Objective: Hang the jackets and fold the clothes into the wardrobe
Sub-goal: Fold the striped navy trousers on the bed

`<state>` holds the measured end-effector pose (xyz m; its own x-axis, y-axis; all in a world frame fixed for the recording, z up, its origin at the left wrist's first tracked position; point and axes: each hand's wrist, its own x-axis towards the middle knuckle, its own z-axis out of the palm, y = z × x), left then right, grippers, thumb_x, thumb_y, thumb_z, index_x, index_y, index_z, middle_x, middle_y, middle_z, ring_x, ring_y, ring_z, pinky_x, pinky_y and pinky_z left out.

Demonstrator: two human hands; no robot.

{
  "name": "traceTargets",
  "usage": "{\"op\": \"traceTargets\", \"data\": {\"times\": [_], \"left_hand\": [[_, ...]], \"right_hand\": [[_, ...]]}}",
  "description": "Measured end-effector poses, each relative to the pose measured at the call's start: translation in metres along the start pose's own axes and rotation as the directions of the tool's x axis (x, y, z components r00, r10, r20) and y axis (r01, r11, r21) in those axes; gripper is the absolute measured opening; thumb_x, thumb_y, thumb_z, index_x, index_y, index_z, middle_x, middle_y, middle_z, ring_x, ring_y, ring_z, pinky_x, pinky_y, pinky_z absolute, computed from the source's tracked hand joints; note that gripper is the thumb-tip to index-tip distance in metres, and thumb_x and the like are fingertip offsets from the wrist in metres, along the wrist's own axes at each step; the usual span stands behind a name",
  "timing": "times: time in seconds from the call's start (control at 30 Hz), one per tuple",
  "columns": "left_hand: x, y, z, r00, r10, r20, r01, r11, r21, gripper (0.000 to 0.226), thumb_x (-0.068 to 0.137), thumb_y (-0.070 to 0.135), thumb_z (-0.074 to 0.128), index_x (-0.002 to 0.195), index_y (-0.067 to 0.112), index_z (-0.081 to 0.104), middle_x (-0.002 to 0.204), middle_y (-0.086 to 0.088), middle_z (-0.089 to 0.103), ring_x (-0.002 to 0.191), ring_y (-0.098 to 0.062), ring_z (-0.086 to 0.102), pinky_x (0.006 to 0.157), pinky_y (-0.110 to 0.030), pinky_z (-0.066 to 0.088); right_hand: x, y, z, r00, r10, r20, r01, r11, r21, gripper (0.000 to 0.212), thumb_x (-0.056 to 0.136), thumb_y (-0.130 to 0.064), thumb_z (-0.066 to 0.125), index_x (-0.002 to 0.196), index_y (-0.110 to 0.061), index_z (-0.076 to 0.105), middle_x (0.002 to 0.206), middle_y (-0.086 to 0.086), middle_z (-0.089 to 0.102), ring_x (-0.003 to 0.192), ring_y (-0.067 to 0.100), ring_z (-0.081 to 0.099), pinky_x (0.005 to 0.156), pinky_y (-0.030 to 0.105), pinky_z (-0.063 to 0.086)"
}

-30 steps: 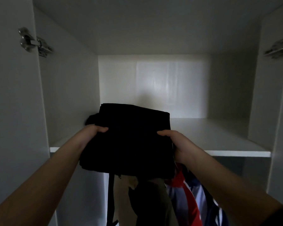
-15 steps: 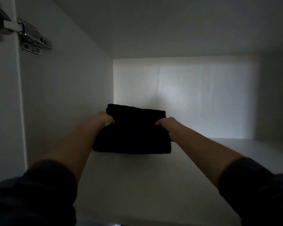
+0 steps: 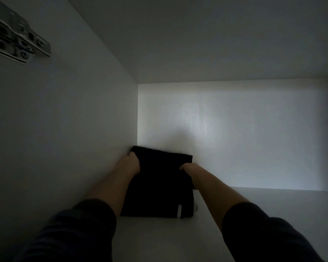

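— Whereabouts of the folded black garment [image 3: 159, 184]?

— Flat on the white shelf [image 3: 254, 214] inside the wardrobe [image 3: 178, 53], toward the back left corner. Left edge close along the side wall [image 3: 64, 110], far edge near the back panel [image 3: 235, 133]. Touching it or just short of it, impossible to tell in this dim light.

— And the hands?

— Both on it. Far left corner gripped by the left hand [image 3: 130, 164], squeezed in between cloth and side wall, fingers curled round the edge. Right edge gripped by the right hand [image 3: 192, 173], thumb over the top, remaining fingers down the side and mostly out of sight.

— Held up, or resting?

— Resting, going by the near edge, down on the shelf board. Far end harder to judge, too dark there.

— Anything to see on the cloth?

— Only a small pale tag [image 3: 179, 211] near the front right corner, upright against the black. Too small to read.

— Arms?

— Bare forearms reaching forward on either side of the garment, with dark sleeves [image 3: 74, 233] bunched near the elbows at the bottom of the view.

— Anything else in there?

— A metal door hinge [image 3: 17, 40] screwed to the side wall, top left, close to the camera and somewhat blurred. Back panel brighter than everything around it, with a soft shadow just above the garment.
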<state>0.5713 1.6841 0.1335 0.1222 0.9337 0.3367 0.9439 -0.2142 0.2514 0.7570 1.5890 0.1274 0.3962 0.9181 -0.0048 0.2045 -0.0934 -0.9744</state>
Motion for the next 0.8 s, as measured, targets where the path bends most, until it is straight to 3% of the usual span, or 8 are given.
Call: {"op": "traceTargets", "data": {"times": [0.07, 0.13, 0.27, 0.37, 0.5, 0.6, 0.7, 0.8], "left_hand": [[-0.008, 0.000, 0.016, 0.992, 0.073, 0.100, -0.082, 0.993, 0.085, 0.046, 0.096, 0.019, 0.049, 0.140, 0.006, 0.042, 0.146, -0.018, 0.039, 0.133, -0.031, 0.041, 0.109, -0.039, 0.034], [-0.022, 0.001, 0.019, 0.977, 0.170, 0.127, -0.192, 0.963, 0.189, 0.045, 0.097, 0.024, 0.046, 0.139, 0.008, 0.042, 0.144, -0.018, 0.040, 0.131, -0.031, 0.042, 0.106, -0.038, 0.037], [-0.052, 0.000, 0.004, 0.900, 0.398, 0.179, -0.424, 0.893, 0.151, 0.050, 0.099, 0.039, 0.037, 0.141, 0.014, 0.041, 0.144, -0.012, 0.044, 0.129, -0.027, 0.043, 0.105, -0.031, 0.035], [-0.075, -0.008, 0.006, 0.839, 0.485, 0.249, -0.526, 0.840, 0.134, 0.064, 0.093, 0.053, 0.040, 0.148, 0.023, 0.026, 0.150, -0.008, 0.037, 0.134, -0.024, 0.039, 0.109, -0.031, 0.032], [-0.078, -0.011, 0.016, 0.836, 0.484, 0.258, -0.541, 0.805, 0.244, 0.076, 0.091, 0.057, 0.040, 0.152, 0.022, 0.010, 0.157, -0.007, 0.021, 0.140, -0.026, 0.029, 0.113, -0.036, 0.027], [-0.076, -0.007, 0.027, 0.852, 0.436, 0.289, -0.513, 0.804, 0.300, 0.072, 0.092, 0.059, 0.032, 0.152, 0.025, 0.010, 0.158, -0.010, 0.019, 0.141, -0.028, 0.027, 0.114, -0.039, 0.026], [-0.066, -0.003, 0.025, 0.871, 0.410, 0.270, -0.466, 0.864, 0.191, 0.066, 0.092, 0.064, 0.027, 0.147, 0.028, 0.025, 0.149, -0.012, 0.037, 0.134, -0.029, 0.040, 0.108, -0.036, 0.033], [-0.041, 0.006, 0.021, 0.896, 0.425, 0.126, -0.436, 0.897, 0.069, 0.061, 0.096, 0.060, 0.021, 0.147, 0.029, 0.029, 0.153, -0.010, 0.031, 0.141, -0.025, 0.029, 0.115, -0.039, 0.024]], "right_hand": [[-0.008, 0.010, -0.001, 0.990, 0.116, 0.084, -0.119, 0.992, 0.031, 0.016, 0.096, -0.017, 0.050, 0.095, -0.001, 0.056, 0.086, 0.014, 0.055, 0.072, 0.025, 0.053, 0.092, 0.040, 0.049], [-0.019, 0.016, -0.009, 0.980, 0.158, 0.124, -0.170, 0.982, 0.088, 0.021, 0.095, -0.021, 0.053, 0.083, -0.004, 0.052, 0.080, 0.013, 0.057, 0.068, 0.023, 0.056, 0.083, 0.038, 0.051], [-0.035, 0.021, -0.022, 0.972, 0.142, 0.188, -0.171, 0.975, 0.145, 0.024, 0.097, -0.020, 0.052, 0.081, -0.003, 0.047, 0.075, 0.013, 0.056, 0.065, 0.026, 0.058, 0.074, 0.038, 0.052], [-0.038, 0.024, -0.015, 0.977, 0.099, 0.190, -0.122, 0.986, 0.112, 0.013, 0.098, -0.013, 0.049, 0.095, 0.000, 0.053, 0.082, 0.016, 0.060, 0.071, 0.027, 0.061, 0.069, 0.037, 0.053], [-0.025, 0.021, 0.001, 0.999, -0.050, -0.013, 0.050, 0.998, -0.031, 0.037, 0.092, 0.001, 0.050, 0.128, 0.011, 0.046, 0.117, 0.023, 0.055, 0.105, 0.034, 0.057, 0.093, 0.040, 0.048], [-0.016, 0.023, 0.001, 1.000, -0.012, 0.002, 0.012, 0.996, -0.084, 0.036, 0.093, -0.002, 0.048, 0.128, 0.007, 0.046, 0.109, 0.018, 0.052, 0.092, 0.030, 0.055, 0.072, 0.031, 0.050], [-0.013, 0.021, -0.003, 0.989, 0.102, 0.107, -0.104, 0.995, 0.014, 0.013, 0.096, -0.012, 0.048, 0.101, -0.001, 0.053, 0.086, 0.014, 0.057, 0.066, 0.024, 0.056, 0.054, 0.029, 0.052], [0.000, 0.015, 0.001, 0.997, 0.028, 0.066, -0.028, 1.000, -0.007, 0.019, 0.093, -0.010, 0.052, 0.108, 0.003, 0.055, 0.102, 0.022, 0.063, 0.083, 0.032, 0.063, 0.078, 0.040, 0.055]]}}
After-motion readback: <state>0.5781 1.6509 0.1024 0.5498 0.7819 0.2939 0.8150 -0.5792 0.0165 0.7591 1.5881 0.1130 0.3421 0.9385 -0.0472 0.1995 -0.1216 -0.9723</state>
